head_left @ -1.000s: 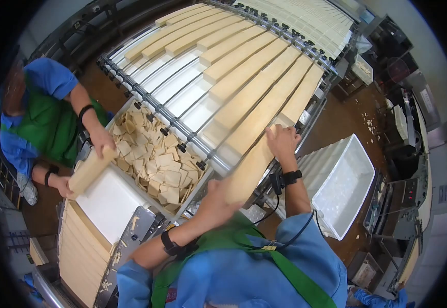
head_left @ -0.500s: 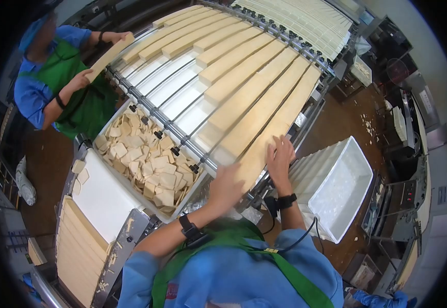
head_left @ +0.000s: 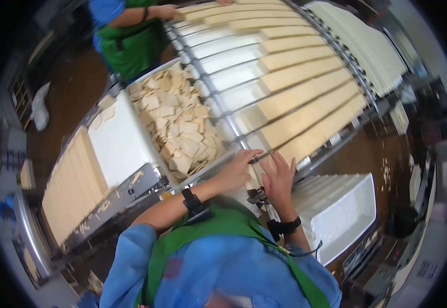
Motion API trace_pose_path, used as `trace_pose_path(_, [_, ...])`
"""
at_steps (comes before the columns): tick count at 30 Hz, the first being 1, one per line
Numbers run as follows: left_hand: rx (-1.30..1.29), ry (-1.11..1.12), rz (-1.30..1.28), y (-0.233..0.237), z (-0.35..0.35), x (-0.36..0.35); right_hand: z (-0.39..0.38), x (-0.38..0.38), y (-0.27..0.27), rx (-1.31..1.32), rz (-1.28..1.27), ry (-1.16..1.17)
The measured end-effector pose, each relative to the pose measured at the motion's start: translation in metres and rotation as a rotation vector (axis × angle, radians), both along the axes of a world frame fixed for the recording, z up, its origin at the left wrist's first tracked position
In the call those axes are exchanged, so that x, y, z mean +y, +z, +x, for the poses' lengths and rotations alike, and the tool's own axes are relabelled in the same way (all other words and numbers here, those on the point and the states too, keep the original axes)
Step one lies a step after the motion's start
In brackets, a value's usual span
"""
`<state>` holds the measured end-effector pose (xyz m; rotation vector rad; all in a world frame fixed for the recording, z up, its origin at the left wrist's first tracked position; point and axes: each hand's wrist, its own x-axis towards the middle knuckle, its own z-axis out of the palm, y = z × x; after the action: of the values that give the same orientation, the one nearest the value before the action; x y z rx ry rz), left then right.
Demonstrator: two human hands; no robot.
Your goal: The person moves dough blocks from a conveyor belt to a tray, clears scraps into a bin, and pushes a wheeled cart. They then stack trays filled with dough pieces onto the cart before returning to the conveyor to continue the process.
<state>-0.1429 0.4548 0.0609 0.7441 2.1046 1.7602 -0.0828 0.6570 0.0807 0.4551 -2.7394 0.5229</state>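
Note:
My left hand (head_left: 238, 170) bends its fingers over the near end of the closest long row of stacked pale dough sheets (head_left: 303, 136). A short pale section of sheets (head_left: 254, 177) shows between my two hands, partly covered by them. On the other side of the row, my right hand (head_left: 280, 184) has its fingers spread, with the tips right at the row's end. More pale rows (head_left: 296, 100) lie side by side on the white table, parted by thin dark rods.
A bin of loose square pieces (head_left: 183, 123) stands left of the table's metal rail (head_left: 214, 93). A white tub (head_left: 344, 215) is at my right. Further left lies a pale ridged stack (head_left: 75, 187). A person in a green apron (head_left: 132, 51) works at the far left.
The view has turned, so the table's rows now slant more to the right. My left hand has moved to the row's near end. The co-worker's lifted strip is now down by the rows.

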Motion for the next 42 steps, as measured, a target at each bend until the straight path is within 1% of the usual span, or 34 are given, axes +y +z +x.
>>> trace_pose_path(1, [-0.01,0.018,-0.009,-0.006,0.0,-0.007,0.003,0.001,-0.006,-0.003,-0.005,0.054])
trace_pose_path(2, [-0.087,0.09,0.047,-0.014,-0.002,-0.015,0.004,0.007,-0.015,0.052,0.08,0.093])
trace_pose_path(3, [-0.083,0.174,0.04,-0.02,-0.003,-0.025,0.002,0.009,-0.021,0.117,0.158,0.146])
trace_pose_path(5, [-0.382,0.403,0.249,-0.028,-0.004,-0.05,-0.002,0.005,-0.026,0.176,0.111,0.121])
trace_pose_path(6, [-0.449,0.559,0.326,-0.035,-0.005,-0.062,-0.003,0.001,-0.026,0.178,0.092,0.198])
trace_pose_path(7, [-0.437,0.622,0.331,-0.051,-0.01,-0.073,-0.004,-0.001,-0.023,0.194,0.118,0.145])
trace_pose_path(8, [-0.378,0.756,0.203,-0.073,-0.017,-0.083,-0.002,-0.002,-0.02,0.212,0.148,0.084])
trace_pose_path(9, [-0.322,0.892,0.074,-0.094,-0.024,-0.093,0.0,-0.003,-0.017,0.219,0.136,0.087])
trace_pose_path(10, [-0.375,0.877,0.127,-0.109,-0.031,-0.101,0.0,-0.005,-0.019,0.232,0.115,0.108])
trace_pose_path(11, [-0.134,0.866,-0.217,-0.141,-0.034,-0.107,0.001,0.0,-0.029,0.278,0.103,0.108])
trace_pose_path(12, [-0.233,0.852,-0.352,-0.146,-0.035,-0.112,-0.002,-0.002,-0.029,0.217,0.037,0.121])
trace_pose_path(13, [-0.129,0.888,-0.477,-0.154,-0.038,-0.117,-0.005,0.005,-0.037,0.334,0.133,0.158])
trace_pose_path(14, [-0.093,0.926,-0.451,-0.173,-0.041,-0.119,-0.01,0.008,-0.047,0.389,0.094,0.171])
trace_pose_path(15, [-0.145,0.925,-0.455,-0.144,-0.03,-0.128,-0.016,0.015,-0.052,0.429,0.165,0.196])
trace_pose_path(16, [-0.241,0.899,-0.445,-0.102,-0.016,-0.143,-0.031,0.028,-0.062,0.532,0.385,0.303])
trace_pose_path(17, [-0.331,0.835,-0.417,-0.079,0.001,-0.147,-0.034,0.036,-0.065,0.543,0.407,0.319])
trace_pose_path(18, [-0.338,0.9,-0.397,-0.081,0.01,-0.154,-0.037,0.031,-0.07,0.536,0.384,0.321])
trace_pose_path(20, [-0.306,0.971,-0.272,-0.088,0.017,-0.152,-0.041,0.025,-0.072,0.518,0.35,0.303])
trace_pose_path(24, [-0.337,1.051,-0.244,-0.097,0.031,-0.147,-0.053,0.021,-0.079,0.509,0.327,0.304])
trace_pose_path(26, [-0.348,1.049,-0.269,-0.106,0.035,-0.142,-0.057,0.019,-0.08,0.512,0.32,0.306])
trace_pose_path(27, [-0.345,1.052,-0.265,-0.103,0.039,-0.142,-0.058,0.017,-0.08,0.509,0.318,0.309])
trace_pose_path(29, [-0.433,0.964,-0.255,-0.099,0.045,-0.143,-0.059,0.019,-0.081,0.506,0.318,0.3])
trace_pose_path(32, [-0.473,0.914,-0.287,-0.091,0.049,-0.142,-0.06,0.021,-0.082,0.504,0.31,0.294])
trace_pose_path(38, [-0.418,0.904,-0.283,-0.091,0.047,-0.132,-0.055,0.034,-0.08,0.474,0.319,0.274])
trace_pose_path(41, [-0.353,0.907,-0.26,-0.118,0.041,-0.124,-0.045,0.045,-0.078,0.44,0.319,0.249])
trace_pose_path(42, [-0.38,0.901,-0.249,-0.113,0.045,-0.126,-0.04,0.045,-0.077,0.431,0.35,0.185])
